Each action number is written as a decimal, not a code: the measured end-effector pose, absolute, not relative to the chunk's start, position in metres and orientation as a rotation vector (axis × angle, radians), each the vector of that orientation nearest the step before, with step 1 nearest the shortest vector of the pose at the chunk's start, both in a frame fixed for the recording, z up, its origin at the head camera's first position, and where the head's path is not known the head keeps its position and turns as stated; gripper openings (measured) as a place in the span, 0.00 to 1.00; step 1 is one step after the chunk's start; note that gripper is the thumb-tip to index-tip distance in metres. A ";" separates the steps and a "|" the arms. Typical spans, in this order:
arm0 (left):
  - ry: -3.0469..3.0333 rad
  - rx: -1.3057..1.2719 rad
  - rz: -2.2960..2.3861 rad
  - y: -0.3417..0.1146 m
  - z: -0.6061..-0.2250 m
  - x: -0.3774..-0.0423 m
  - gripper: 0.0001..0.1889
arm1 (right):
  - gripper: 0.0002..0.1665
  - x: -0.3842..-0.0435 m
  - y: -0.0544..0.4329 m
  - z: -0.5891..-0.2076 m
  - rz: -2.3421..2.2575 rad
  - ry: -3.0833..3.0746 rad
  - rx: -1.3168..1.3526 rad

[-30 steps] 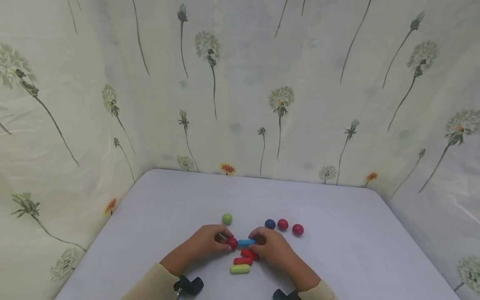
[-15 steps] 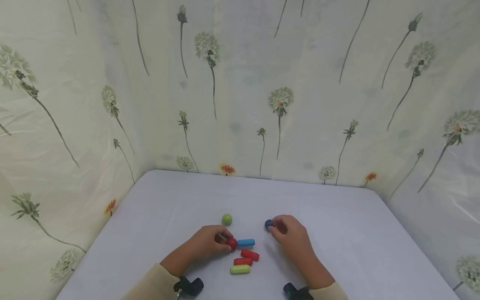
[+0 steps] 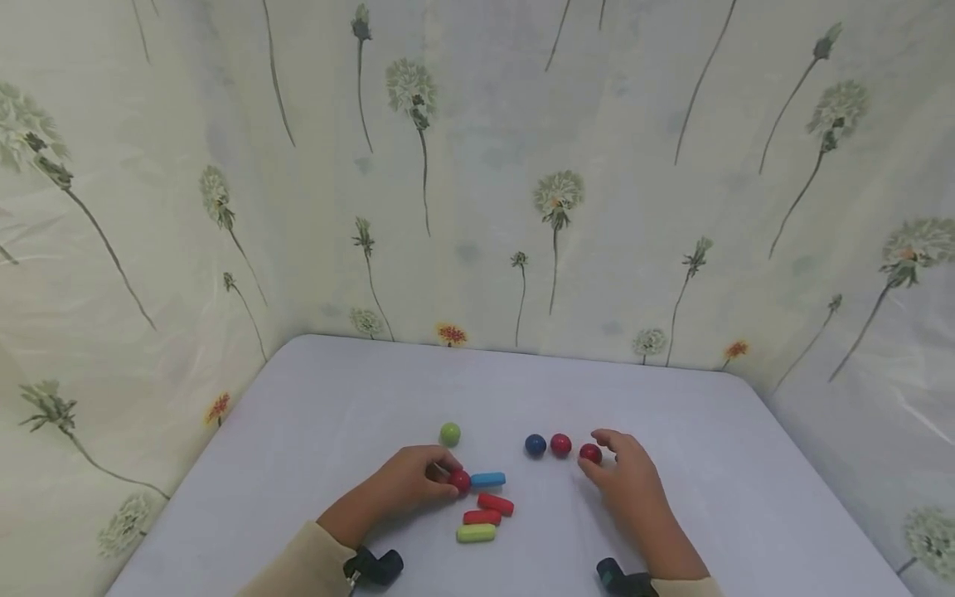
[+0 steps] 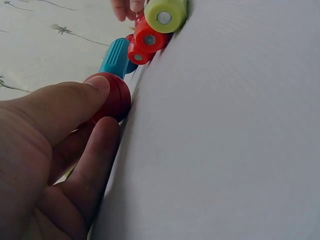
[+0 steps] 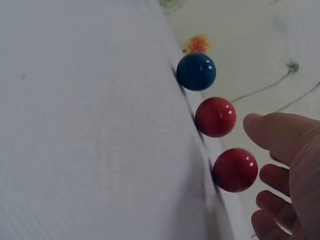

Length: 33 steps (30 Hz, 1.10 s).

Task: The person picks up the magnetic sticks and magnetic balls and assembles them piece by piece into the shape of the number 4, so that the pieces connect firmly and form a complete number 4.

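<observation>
My left hand (image 3: 410, 481) pinches a red ball (image 4: 122, 95) between thumb and fingers, low on the white table. A blue magnetic rod (image 3: 488, 479) extends from that ball, its near end against it. My right hand (image 3: 622, 477) is at the rightmost red ball (image 5: 236, 170), thumb and fingers spread apart beside it without a grip. To the left of it in a loose row are another red ball (image 3: 561, 445) and a dark blue ball (image 3: 535, 445).
Two red rods (image 3: 496, 503) and a yellow-green rod (image 3: 476, 533) lie between the hands, metal discs showing in their ends. A green ball (image 3: 450, 434) sits beyond the left hand. A flower-printed curtain (image 3: 477, 166) hangs behind the table (image 3: 358, 381).
The right hand has left the blue rod, passed by the dark blue ball and moved right to the rightmost red ball. The left hand keeps its hold on the red ball.
</observation>
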<state>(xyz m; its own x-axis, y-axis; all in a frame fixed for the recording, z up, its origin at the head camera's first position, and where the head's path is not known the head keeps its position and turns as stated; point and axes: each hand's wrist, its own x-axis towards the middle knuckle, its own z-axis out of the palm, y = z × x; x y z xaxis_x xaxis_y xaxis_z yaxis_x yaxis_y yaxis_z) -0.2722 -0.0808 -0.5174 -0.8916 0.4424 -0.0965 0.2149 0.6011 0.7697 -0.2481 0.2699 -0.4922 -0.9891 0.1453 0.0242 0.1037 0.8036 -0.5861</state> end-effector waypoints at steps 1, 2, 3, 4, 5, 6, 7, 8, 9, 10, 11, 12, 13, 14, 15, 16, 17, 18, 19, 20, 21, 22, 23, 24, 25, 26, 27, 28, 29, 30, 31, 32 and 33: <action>2.553 0.539 1.174 -0.081 -0.517 -0.272 0.13 | 0.34 -0.248 0.271 -0.493 0.955 -2.928 -0.205; 2.554 0.544 1.176 -0.081 -0.517 -0.272 0.13 | 0.35 -0.249 0.272 -0.494 0.979 -2.931 -0.207; 2.554 0.545 1.176 -0.081 -0.517 -0.272 0.13 | 0.35 -0.249 0.273 -0.495 0.999 -2.931 -0.206; 2.554 0.546 1.177 -0.082 -0.518 -0.272 0.13 | 0.34 -0.249 0.274 -0.497 1.011 -2.929 -0.203; 2.553 0.544 1.177 -0.082 -0.518 -0.271 0.13 | 0.34 -0.250 0.275 -0.499 1.021 -2.927 -0.202; 2.551 0.543 1.181 -0.082 -0.518 -0.271 0.13 | 0.33 -0.250 0.276 -0.501 1.029 -2.924 -0.200; 2.549 0.541 1.183 -0.082 -0.518 -0.271 0.13 | 0.33 -0.251 0.276 -0.502 1.034 -2.920 -0.197; 2.545 0.540 1.187 -0.082 -0.518 -0.270 0.13 | 0.32 -0.251 0.277 -0.504 1.038 -2.915 -0.193; 2.541 0.539 1.191 -0.082 -0.518 -0.270 0.13 | 0.32 -0.252 0.277 -0.505 1.033 -2.912 -0.189; 2.539 0.540 1.195 -0.082 -0.518 -0.270 0.13 | 0.31 -0.253 0.278 -0.506 1.032 -2.907 -0.184; 2.536 0.542 1.198 -0.082 -0.518 -0.270 0.13 | 0.30 -0.253 0.279 -0.507 1.034 -2.903 -0.181; 2.535 0.543 1.200 -0.082 -0.517 -0.270 0.13 | 0.29 -0.253 0.279 -0.508 1.039 -2.898 -0.178; 2.534 0.543 1.201 -0.082 -0.517 -0.269 0.13 | 0.28 -0.253 0.279 -0.508 1.045 -2.893 -0.174; 2.534 0.544 1.202 -0.082 -0.517 -0.269 0.13 | 0.27 -0.254 0.279 -0.508 1.052 -2.889 -0.171; 2.536 0.546 1.202 -0.082 -0.517 -0.269 0.13 | 0.26 -0.253 0.279 -0.508 1.063 -2.887 -0.171; 2.538 0.547 1.201 -0.082 -0.517 -0.269 0.13 | 0.25 -0.253 0.279 -0.509 1.070 -2.885 -0.171; 2.539 0.547 1.199 -0.082 -0.517 -0.269 0.13 | 0.23 -0.253 0.279 -0.509 1.075 -2.885 -0.174; 2.540 0.545 1.197 -0.082 -0.518 -0.269 0.12 | 0.22 -0.252 0.279 -0.509 1.076 -2.885 -0.176; 2.541 0.544 1.195 -0.081 -0.518 -0.269 0.12 | 0.21 -0.252 0.278 -0.509 1.074 -2.888 -0.179; 2.542 0.542 1.192 -0.081 -0.519 -0.269 0.12 | 0.19 -0.251 0.278 -0.509 1.076 -2.893 -0.181; 2.542 0.542 1.189 -0.081 -0.519 -0.269 0.12 | 0.18 -0.251 0.277 -0.509 1.078 -2.896 -0.182; 2.542 0.540 1.185 -0.081 -0.519 -0.269 0.12 | 0.17 -0.251 0.276 -0.509 1.079 -2.902 -0.181; 2.541 0.538 1.184 -0.081 -0.519 -0.270 0.12 | 0.17 -0.250 0.275 -0.509 1.078 -2.908 -0.178; 2.538 0.536 1.184 -0.081 -0.519 -0.270 0.12 | 0.16 -0.250 0.273 -0.508 1.077 -2.915 -0.172; 2.536 0.532 1.185 -0.081 -0.518 -0.270 0.13 | 0.16 -0.250 0.272 -0.507 1.077 -2.921 -0.165; 2.533 0.527 1.186 -0.081 -0.517 -0.270 0.13 | 0.16 -0.250 0.270 -0.505 1.077 -2.928 -0.153; 2.531 0.526 1.188 -0.081 -0.517 -0.270 0.13 | 0.16 -0.250 0.269 -0.504 1.069 -2.938 -0.142; 2.527 0.523 1.193 -0.081 -0.516 -0.270 0.13 | 0.16 -0.249 0.267 -0.502 1.059 -2.952 -0.130; 2.524 0.520 1.197 -0.081 -0.516 -0.271 0.13 | 0.16 -0.249 0.265 -0.501 1.050 -2.966 -0.121; 2.521 0.518 1.200 -0.081 -0.516 -0.271 0.13 | 0.16 -0.248 0.264 -0.499 1.041 -2.982 -0.111; 2.520 0.517 1.202 -0.081 -0.515 -0.271 0.13 | 0.16 -0.247 0.262 -0.497 1.030 -3.000 -0.097; 2.519 0.517 1.202 -0.081 -0.516 -0.271 0.13 | 0.16 -0.246 0.260 -0.496 1.016 -3.019 -0.084; 2.521 0.519 1.201 -0.081 -0.516 -0.271 0.13 | 0.16 -0.245 0.258 -0.495 1.005 -3.036 -0.074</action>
